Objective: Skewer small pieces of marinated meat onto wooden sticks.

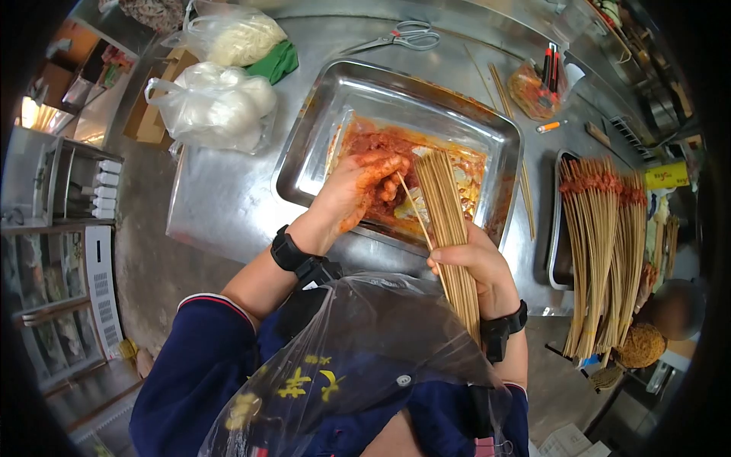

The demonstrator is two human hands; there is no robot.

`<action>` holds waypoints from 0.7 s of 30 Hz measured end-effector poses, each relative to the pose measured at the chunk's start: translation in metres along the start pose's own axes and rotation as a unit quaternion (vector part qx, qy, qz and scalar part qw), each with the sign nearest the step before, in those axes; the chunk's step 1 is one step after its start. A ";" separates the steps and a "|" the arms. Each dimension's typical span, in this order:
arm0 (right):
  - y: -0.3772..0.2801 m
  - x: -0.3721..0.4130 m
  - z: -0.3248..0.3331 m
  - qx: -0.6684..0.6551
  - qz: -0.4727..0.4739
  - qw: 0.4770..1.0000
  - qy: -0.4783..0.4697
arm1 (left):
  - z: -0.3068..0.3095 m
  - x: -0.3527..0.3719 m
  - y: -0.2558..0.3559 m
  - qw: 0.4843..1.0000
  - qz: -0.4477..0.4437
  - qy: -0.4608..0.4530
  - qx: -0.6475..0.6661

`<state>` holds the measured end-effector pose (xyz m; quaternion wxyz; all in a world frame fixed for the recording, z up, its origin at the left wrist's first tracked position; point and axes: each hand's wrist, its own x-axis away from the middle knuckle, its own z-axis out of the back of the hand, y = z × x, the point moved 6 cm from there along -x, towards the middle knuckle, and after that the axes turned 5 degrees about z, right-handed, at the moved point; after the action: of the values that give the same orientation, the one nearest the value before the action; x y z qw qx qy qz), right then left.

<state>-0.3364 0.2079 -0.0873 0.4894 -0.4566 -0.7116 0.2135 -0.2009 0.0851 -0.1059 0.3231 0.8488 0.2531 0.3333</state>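
Observation:
My right hand (480, 266) is wrapped round a thick bundle of bamboo skewers (445, 221) that slants over the tray's front edge. One single skewer (415, 206) stands apart from the bundle, running from the right thumb up to my left hand (369, 183). Red sauce coats the left hand, whose curled fingers close on a piece of marinated meat at the skewer's tip; the fingers partly hide that piece. Below and around it, red marinated meat (369, 141) lies in the steel tray (304, 145), with oily sauce smeared across the bottom.
At the right, a second tray (560, 251) carries many meat-tipped skewers (594, 244), their sticks jutting over the table's edge. Scissors (415, 36) lie behind the main tray, and loose skewers (525, 198) lie beside it. Plastic bags (221, 107) with white contents sit at the left.

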 end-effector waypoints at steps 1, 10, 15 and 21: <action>0.000 0.000 0.000 0.001 0.001 1.000 0.002 | -0.001 0.000 -0.001 1.000 0.007 -0.001 -0.001; -0.007 0.002 0.001 -0.005 0.025 1.000 0.013 | -0.008 0.004 -0.007 0.996 0.053 -0.047 0.060; -0.006 0.002 0.002 -0.002 0.018 1.000 0.016 | -0.013 0.007 -0.013 0.994 0.083 -0.052 0.042; -0.011 0.004 0.002 -0.002 0.030 0.999 0.010 | -0.017 0.007 -0.016 0.994 0.092 -0.063 0.002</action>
<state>-0.3436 0.2060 -0.0776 0.4886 -0.4813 -0.6930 0.2222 -0.2119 0.1070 -0.1051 0.3045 0.8885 0.1540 0.3067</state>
